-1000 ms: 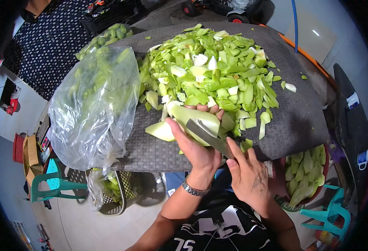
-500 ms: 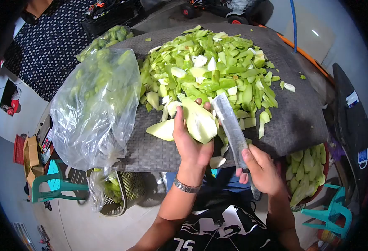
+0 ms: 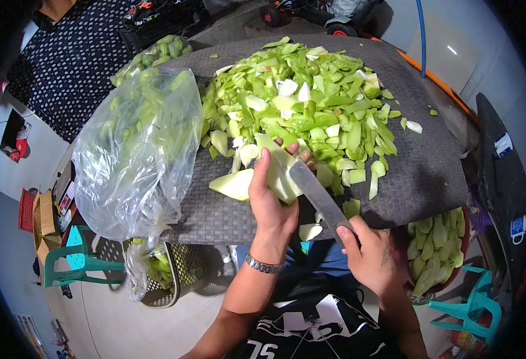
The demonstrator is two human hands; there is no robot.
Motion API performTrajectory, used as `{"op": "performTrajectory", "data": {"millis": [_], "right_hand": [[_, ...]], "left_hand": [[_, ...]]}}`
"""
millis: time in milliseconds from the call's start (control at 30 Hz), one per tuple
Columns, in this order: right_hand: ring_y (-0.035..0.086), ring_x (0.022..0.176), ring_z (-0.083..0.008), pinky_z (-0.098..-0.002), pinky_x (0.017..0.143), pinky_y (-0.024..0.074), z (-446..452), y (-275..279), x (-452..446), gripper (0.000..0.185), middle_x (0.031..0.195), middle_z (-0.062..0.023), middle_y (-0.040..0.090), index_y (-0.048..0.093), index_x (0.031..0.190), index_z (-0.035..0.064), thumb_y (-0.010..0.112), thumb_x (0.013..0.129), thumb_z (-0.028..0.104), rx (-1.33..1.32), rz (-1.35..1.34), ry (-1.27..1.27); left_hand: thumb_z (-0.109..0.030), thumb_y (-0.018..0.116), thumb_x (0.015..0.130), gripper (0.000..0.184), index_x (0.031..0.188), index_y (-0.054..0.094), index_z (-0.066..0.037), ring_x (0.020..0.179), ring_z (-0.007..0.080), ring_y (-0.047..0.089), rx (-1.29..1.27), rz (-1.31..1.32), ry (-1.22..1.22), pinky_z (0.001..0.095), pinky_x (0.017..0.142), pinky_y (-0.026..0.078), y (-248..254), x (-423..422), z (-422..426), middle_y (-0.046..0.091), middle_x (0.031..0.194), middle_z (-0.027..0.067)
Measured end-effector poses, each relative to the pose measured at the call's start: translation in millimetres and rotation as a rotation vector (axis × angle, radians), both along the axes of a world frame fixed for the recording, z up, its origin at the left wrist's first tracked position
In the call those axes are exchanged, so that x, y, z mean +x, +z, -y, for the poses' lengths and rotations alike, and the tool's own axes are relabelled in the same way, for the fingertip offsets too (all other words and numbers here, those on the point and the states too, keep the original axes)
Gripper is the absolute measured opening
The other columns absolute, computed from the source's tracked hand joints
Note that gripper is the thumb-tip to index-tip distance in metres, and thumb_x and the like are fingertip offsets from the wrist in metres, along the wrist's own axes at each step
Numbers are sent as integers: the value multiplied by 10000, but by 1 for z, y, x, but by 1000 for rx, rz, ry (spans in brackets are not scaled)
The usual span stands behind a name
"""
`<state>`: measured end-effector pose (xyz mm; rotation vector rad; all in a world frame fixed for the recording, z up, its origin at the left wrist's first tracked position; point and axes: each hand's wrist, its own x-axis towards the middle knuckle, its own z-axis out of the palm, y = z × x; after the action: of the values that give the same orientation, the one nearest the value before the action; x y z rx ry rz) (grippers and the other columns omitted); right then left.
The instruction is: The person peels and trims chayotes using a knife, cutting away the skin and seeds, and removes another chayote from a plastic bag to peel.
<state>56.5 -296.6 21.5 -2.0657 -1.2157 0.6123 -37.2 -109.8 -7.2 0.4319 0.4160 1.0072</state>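
Observation:
My left hand is wrapped round a peeled green mango, pale and smooth, held above the near side of the table. My right hand grips a broad-bladed knife by its handle, which the fingers mostly hide. The blade slants up to the left, and its end overlaps the mango's right side; whether it has cut in I cannot tell. Left of my left hand lies another pale mango piece. Beyond both hands rises a heap of green peelings and cut pieces.
A clear plastic bag of green mangoes lies on the woven-textured table, left of the heap. Below the table stand a perforated basket at left and a red tub of peeled mangoes at right. Green stools stand nearby.
The knife has swung down and left, bringing its blade from beside the mango to against it. The mango has turned slightly in my left hand.

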Motion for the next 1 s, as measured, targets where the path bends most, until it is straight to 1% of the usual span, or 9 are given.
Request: {"op": "performTrajectory", "data": {"millis": [133, 267, 367, 500, 700, 800, 867, 900, 1000], "right_hand": [[685, 830, -500, -548, 694, 519, -1, 2, -5, 207, 879, -267, 699, 566, 987, 10, 589, 1074, 196, 103, 145, -233], [709, 764, -433, -517, 664, 518, 2, 7, -2, 235, 858, -253, 693, 574, 1058, -5, 635, 1055, 222, 117, 192, -97], [678, 625, -238, -413, 553, 507, 0, -13, 12, 283, 822, -164, 708, 603, 1118, -13, 733, 1006, 211, 86, -254, -146], [554, 529, -66, -224, 440, 434, -15, -20, 16, 389, 868, -54, 707, 632, 1209, -45, 835, 914, 106, 408, -859, -217], [545, 508, -101, -258, 426, 420, -7, -28, 24, 234, 864, -67, 704, 679, 1086, -35, 775, 896, 62, 646, -940, -390], [515, 483, -111, -262, 442, 407, 17, -40, 40, 153, 732, -39, 605, 650, 1010, 12, 668, 954, 153, 647, -1086, -521], [479, 461, -105, -242, 440, 372, 36, -59, 59, 231, 741, -50, 591, 626, 1005, 37, 607, 1001, 268, 640, -980, -599], [481, 473, -100, -236, 443, 369, 37, -67, 66, 256, 776, -47, 601, 632, 1050, 33, 597, 1012, 284, 732, -1027, -543], [509, 524, -88, -228, 456, 384, 25, -63, 72, 321, 880, -31, 629, 633, 1216, 32, 609, 1030, 292, 662, -921, -549]], "left_hand": [[-375, 616, 1037, 480, 1348, 525, -21, 1146, 354, 671, -54, 68, 44, 476, 1007, 543, -6, 3, -3, 636, 1306, 219], [-247, 616, 1017, 417, 1339, 510, -4, 1181, 340, 656, -131, 117, -18, 440, 1088, 503, -10, 3, -5, 640, 1294, 210], [-165, 617, 993, 383, 1327, 524, -3, 1196, 314, 653, -59, 80, -168, 427, 1096, 501, -8, 2, 0, 658, 1276, 187], [-124, 600, 1024, 361, 1357, 589, 14, 1139, 225, 667, 65, -52, -358, 364, 1025, 526, 6, 8, 40, 691, 1285, 145], [-241, 600, 1096, 384, 1385, 545, 6, 1012, 157, 665, 408, -342, -424, 325, 898, 534, 5, 21, 85, 688, 1163, 84], [-267, 711, 1024, 537, 1427, 510, 28, 950, 194, 717, 784, -488, -405, 367, 871, 565, 10, 20, 76, 713, 1151, 154], [-271, 750, 992, 612, 1453, 490, 36, 936, 213, 728, 1017, -459, -278, 371, 880, 566, 6, 19, 68, 722, 1132, 170], [-167, 728, 1017, 568, 1477, 470, 46, 1050, 174, 682, 1101, -584, -297, 345, 928, 532, 23, 15, 65, 689, 1175, 104], [-157, 740, 1006, 588, 1483, 456, 38, 832, 149, 698, 775, -409, -563, 317, 812, 554, 1, 60, 79, 707, 1085, 91]]}}
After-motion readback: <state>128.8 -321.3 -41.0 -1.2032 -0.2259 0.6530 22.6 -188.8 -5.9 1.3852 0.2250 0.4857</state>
